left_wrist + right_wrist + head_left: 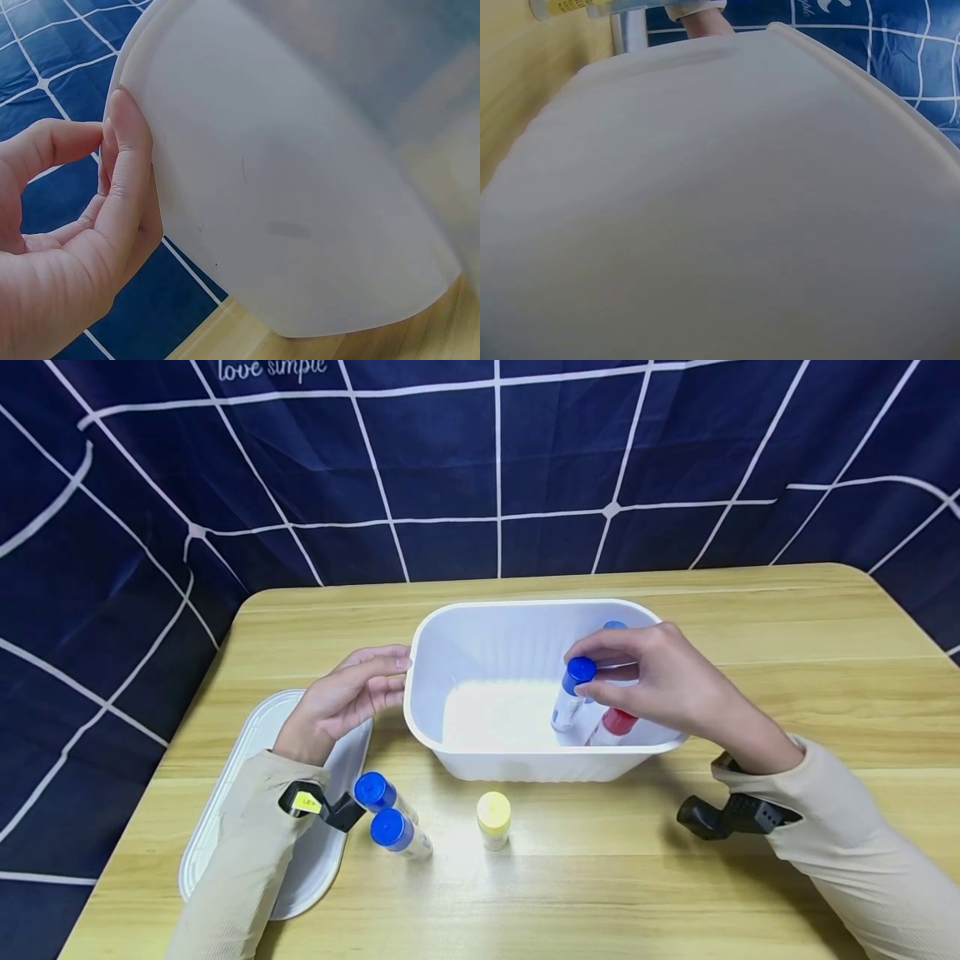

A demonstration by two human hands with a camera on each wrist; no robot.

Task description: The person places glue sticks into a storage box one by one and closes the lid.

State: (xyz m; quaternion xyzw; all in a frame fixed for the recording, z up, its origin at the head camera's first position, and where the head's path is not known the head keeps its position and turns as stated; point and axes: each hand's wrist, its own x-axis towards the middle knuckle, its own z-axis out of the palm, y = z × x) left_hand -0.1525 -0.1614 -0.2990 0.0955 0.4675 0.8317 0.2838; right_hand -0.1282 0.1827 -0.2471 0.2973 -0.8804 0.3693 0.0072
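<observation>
Right fingers, pointing leftward, pinch a blue-capped tube.

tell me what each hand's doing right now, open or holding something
Left hand: open, fingers touching the white bin.
Right hand: closed, pinching a blue-capped tube near its cap.
</observation>
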